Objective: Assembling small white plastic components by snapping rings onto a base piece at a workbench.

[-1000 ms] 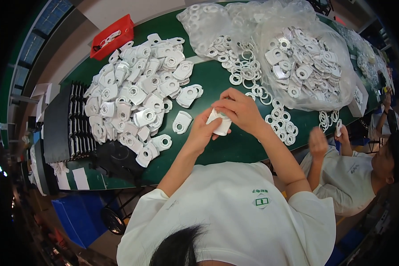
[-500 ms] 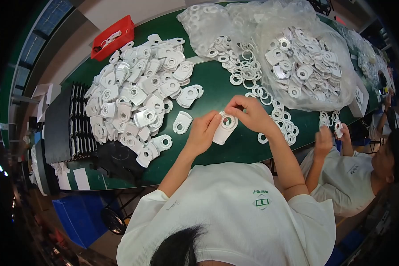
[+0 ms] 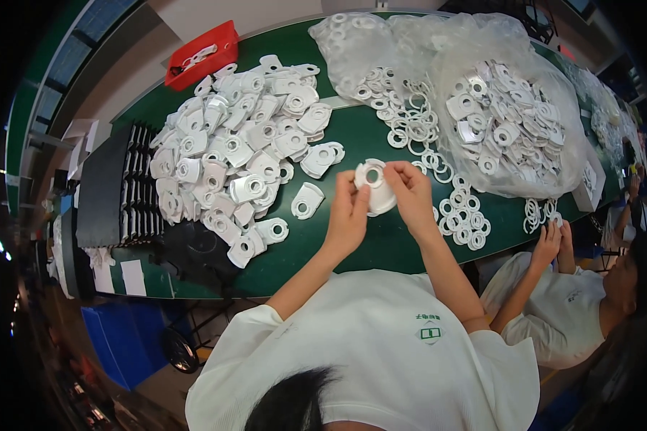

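Between my hands, over the green table, is a white plastic part [image 3: 382,195] with a round hole near its far end. My left hand [image 3: 346,221] pinches its left edge, thumb on top. At its right edge my right hand [image 3: 414,199] is closed with the fingertips on the part. Whether a separate ring sits around the hole I cannot tell. A single similar white part [image 3: 309,194] lies to the left of my left hand. Beyond it spreads a big heap of such parts [image 3: 226,115]. Loose white rings [image 3: 464,219] lie to the right of my right hand.
A clear plastic bag [image 3: 568,161] of white parts stands at the right, and a bag of rings [image 3: 338,57] at the back. A red bin [image 3: 226,44] and stacked black trays [image 3: 104,194] are at the left. Another person's hands [image 3: 551,243] work at the right.
My hands and the white part have tilted and turned; the right fingers have moved from over the ring area to the part's right edge. The view has shifted slightly.
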A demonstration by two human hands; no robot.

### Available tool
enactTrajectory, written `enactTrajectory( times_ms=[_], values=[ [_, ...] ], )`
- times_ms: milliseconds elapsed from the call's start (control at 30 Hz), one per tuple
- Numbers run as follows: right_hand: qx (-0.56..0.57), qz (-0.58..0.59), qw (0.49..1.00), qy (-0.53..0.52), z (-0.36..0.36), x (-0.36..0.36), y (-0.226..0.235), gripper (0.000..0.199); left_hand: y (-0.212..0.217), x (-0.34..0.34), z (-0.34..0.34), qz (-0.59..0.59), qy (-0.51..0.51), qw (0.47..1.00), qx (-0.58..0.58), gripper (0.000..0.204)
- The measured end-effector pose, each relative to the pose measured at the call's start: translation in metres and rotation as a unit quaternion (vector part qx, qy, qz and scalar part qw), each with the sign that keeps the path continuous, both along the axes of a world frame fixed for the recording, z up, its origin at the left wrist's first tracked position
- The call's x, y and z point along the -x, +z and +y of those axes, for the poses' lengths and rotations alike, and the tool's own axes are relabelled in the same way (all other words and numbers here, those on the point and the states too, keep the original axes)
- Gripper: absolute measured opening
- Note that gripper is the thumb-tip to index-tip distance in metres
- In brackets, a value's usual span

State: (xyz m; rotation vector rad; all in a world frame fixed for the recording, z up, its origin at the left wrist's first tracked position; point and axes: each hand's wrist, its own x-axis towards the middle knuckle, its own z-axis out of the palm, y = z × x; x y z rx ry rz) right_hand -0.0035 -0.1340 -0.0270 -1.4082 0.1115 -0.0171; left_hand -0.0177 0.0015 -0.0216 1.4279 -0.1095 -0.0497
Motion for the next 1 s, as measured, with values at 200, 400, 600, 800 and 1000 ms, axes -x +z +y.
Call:
enactTrajectory(
  times_ms=[200, 400, 600, 800, 1000],
  values=[
    [0.085, -0.089, 0.992, 0.033, -0.010, -0.002, 0.014, 0.014, 0.007, -0.005, 0.007, 0.012, -0.073, 0.997, 0.006, 0.021],
    [0.109, -0.090, 0.985, 0.101, -0.019, 0.000, 0.026, 0.012, 0.015, -0.023, 0.018, -0.063, -0.141, 0.980, -0.129, 0.023],
    [0.234, -0.133, 0.961, 0.056, -0.013, 0.008, 0.024, 0.010, 0.006, -0.023, 0.020, -0.092, -0.126, 0.966, -0.207, 0.019],
    [0.147, -0.099, 0.984, 0.019, -0.006, 0.012, -0.001, 0.012, -0.020, -0.031, 0.022, -0.042, -0.119, 0.977, -0.171, 0.017],
    [-0.167, 0.043, 0.976, -0.131, 0.013, 0.006, -0.019, 0.015, -0.015, -0.007, -0.002, 0.031, -0.038, 0.995, -0.092, 0.034]
  ],
)
